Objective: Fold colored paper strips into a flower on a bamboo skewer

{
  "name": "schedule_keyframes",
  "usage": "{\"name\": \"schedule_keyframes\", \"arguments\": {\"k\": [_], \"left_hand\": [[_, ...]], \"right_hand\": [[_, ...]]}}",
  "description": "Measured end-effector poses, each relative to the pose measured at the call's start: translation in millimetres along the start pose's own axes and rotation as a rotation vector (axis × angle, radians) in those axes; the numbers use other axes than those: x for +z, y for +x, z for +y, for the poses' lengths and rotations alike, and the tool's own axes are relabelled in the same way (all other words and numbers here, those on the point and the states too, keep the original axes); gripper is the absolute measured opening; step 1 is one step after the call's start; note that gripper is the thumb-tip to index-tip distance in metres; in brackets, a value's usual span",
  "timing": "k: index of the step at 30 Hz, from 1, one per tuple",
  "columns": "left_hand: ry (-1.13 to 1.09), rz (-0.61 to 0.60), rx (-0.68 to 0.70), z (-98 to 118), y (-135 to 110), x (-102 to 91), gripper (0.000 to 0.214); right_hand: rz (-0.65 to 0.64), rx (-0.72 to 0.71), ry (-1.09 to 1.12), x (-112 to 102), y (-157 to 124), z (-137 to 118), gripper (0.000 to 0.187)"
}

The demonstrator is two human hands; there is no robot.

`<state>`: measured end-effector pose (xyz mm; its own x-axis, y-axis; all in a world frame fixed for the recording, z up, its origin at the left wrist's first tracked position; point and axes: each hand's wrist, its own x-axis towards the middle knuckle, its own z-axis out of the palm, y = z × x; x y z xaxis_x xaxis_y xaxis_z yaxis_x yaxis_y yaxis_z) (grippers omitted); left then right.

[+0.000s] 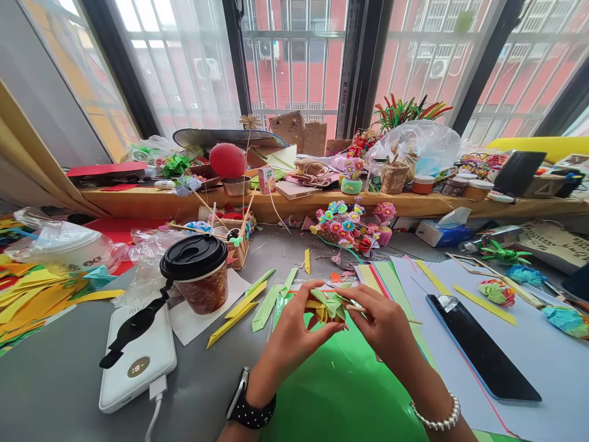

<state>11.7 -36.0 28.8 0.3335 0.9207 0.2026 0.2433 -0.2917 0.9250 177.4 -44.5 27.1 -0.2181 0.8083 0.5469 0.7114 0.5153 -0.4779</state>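
A folded paper ball (329,307) in yellow and light green sits in my left hand (289,328), its thumb and fingers curved round the sides. My right hand (386,322) pinches a thin wooden stick (415,321) at the ball's right side, its fingers against the green folds. Whether the stick's tip is inside the paper is hidden. Below both hands lies a shiny green sheet (340,393). Folded light green strips (265,310) and yellow strips (235,314) rest on the grey table to the left of my left hand.
A lidded paper cup (202,285) and a white power bank (138,374) with a cable stand left. At right, a phone (483,347) lies on white paper near finished paper balls (497,292). Small flowers (343,224) and a cluttered sill (294,199) are behind.
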Motion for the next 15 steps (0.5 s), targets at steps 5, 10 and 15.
{"name": "schedule_keyframes", "arguments": {"k": [5,10,15], "left_hand": [[0.036,0.002,-0.016,-1.8,1.6,2.1,0.055],[0.072,0.016,-0.015,-3.4,2.6,5.0,0.051],[-0.175,0.0,-0.022,-9.6,5.1,-3.3,0.065]], "right_hand": [[0.002,-0.016,-0.062,4.9,-0.3,0.2,0.027],[-0.001,-0.018,-0.158,10.5,-2.1,-2.0,0.023],[0.051,-0.059,-0.202,11.3,-3.5,1.9,0.022]]}}
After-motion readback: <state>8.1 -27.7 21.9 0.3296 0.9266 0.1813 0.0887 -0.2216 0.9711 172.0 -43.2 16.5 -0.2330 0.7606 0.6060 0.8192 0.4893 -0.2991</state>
